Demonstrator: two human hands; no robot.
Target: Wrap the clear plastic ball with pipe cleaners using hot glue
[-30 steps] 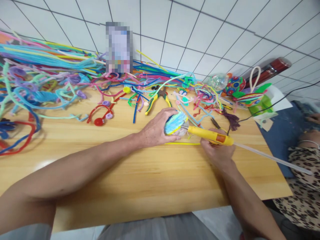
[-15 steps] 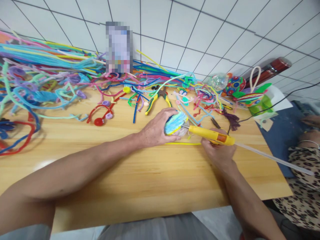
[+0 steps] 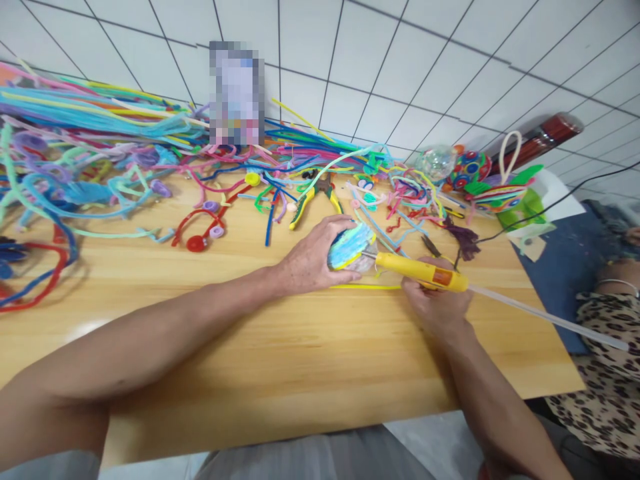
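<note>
My left hand [image 3: 317, 259] is wrapped round a ball [image 3: 353, 245] covered partly in blue, light blue and yellow strands; its right side looks clear or pale. In my right hand [image 3: 437, 299] is a yellow glue gun [image 3: 420, 270], with a long translucent glue stick [image 3: 545, 315] sticking out of its back. The gun's metal nozzle touches or nearly touches the ball beside the yellow strand. A yellow pipe cleaner [image 3: 367, 287] lies on the wooden table [image 3: 280, 373] below the ball.
Yellow-green pliers [image 3: 304, 208] lie behind my left hand. Colourful pipe cleaners [image 3: 100, 110] are heaped along the tiled wall. Decorated balls [image 3: 469, 170] stand at the back right, near a black cord [image 3: 555, 200]. A person in leopard print [image 3: 607, 347] sits at the right edge.
The glue gun has shifted very slightly left against the ball. My left hand and the ball hold almost the same place.
</note>
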